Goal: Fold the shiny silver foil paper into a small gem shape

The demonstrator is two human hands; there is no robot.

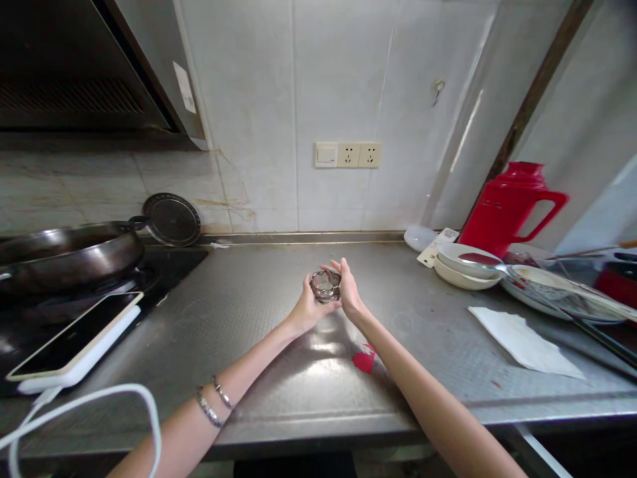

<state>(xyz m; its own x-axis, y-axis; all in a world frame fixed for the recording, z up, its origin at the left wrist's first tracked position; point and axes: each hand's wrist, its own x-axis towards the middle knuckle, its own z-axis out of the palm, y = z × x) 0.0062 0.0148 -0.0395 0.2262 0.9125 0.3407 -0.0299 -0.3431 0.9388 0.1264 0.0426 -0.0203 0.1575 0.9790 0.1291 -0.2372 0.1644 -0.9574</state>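
Observation:
A small round object of dark glass or metal is held between both hands over the middle of the steel counter. My left hand wraps its left and near side, with the thumb at the left rim. On the right side, my right hand presses against it with the fingers pointing up and away. Its top faces the camera, and fine details are too small to tell. A red scrap lies on the counter beside my right forearm.
At left are a wok on the stove, a round black disc and a phone on a white power bank with a looping cable. At right stand a red thermos, stacked bowls, a plate and a white napkin.

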